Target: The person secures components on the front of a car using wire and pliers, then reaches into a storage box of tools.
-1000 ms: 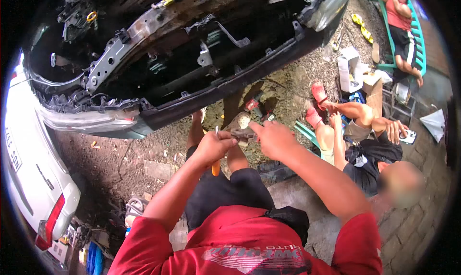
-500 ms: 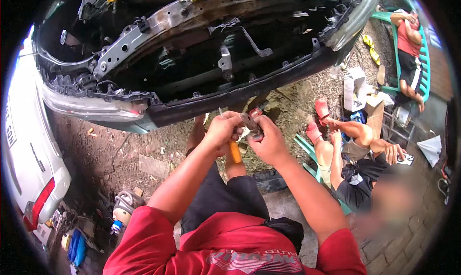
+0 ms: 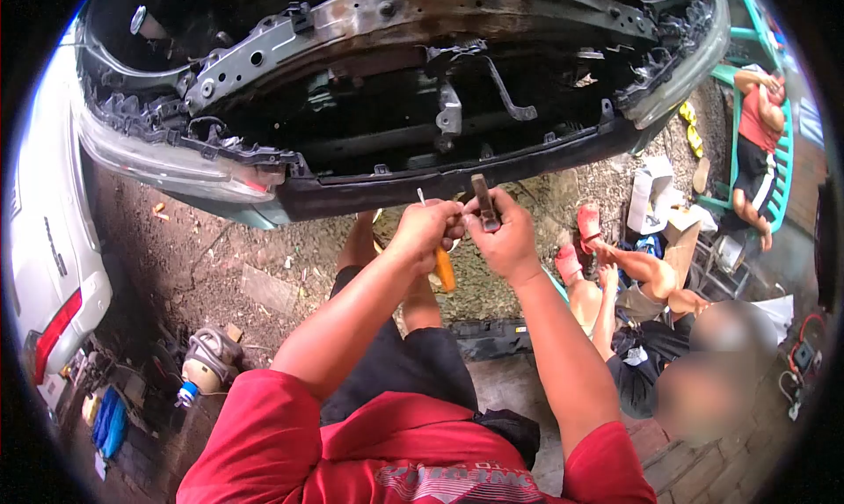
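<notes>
Left hand (image 3: 426, 229) closed around an orange-handled screwdriver (image 3: 445, 269); right hand (image 3: 512, 242) gripping a brown metal part (image 3: 483, 203), probably stiff, fairly heavy and rough, best held by its sides

Gravelly brown ground (image 3: 207, 240) gives way to grey paving (image 3: 725, 473) at the lower right. A green slatted bench (image 3: 782, 174) stands beside a brown surface (image 3: 807, 187) (wall or panel, it is unclear), and bright light washes over a white car (image 3: 61, 240) at the left.
</notes>
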Motion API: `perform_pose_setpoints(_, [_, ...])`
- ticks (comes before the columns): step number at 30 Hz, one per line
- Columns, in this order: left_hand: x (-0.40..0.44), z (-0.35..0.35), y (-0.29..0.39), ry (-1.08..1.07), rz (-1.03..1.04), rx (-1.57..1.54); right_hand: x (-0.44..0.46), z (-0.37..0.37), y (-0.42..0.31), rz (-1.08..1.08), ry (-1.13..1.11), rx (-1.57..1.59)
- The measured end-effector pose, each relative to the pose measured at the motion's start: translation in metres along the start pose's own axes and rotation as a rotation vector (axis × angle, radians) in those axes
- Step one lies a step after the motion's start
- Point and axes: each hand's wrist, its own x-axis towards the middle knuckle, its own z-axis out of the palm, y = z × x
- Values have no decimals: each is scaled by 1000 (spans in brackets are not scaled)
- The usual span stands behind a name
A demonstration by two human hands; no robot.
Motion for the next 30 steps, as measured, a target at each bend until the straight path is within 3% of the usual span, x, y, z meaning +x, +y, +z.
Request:
perform_pose_setpoints(5, [0,1,13,70,-1,57,23,-3,9,81,-95,-78])
perform_pose_setpoints(8, [10,-6,13,24,87,104,34,3,12,-21,-74,-243])
perform_pose_setpoints(15, [22,-14,9,33,123,162,36,19,16,116,106,-268])
perform_pose_setpoints(18, [32,-15,7,47,309,270,36,25,18,197,181,-265])
perform_pose_setpoints(23, [39,-13,-9,134,368,283,45,38,27,239,299,-324])
perform_pose_setpoints(25, [27,-16,-6,288,607,684,50,40,32,162,293,-410])
perform_pose_setpoints(27, [21,-20,-1,327,596,757,54,41,37,169,275,-419])
perform_pose_setpoints(30, [22,-26,11,332,784,937,58,44,38,179,259,-445])
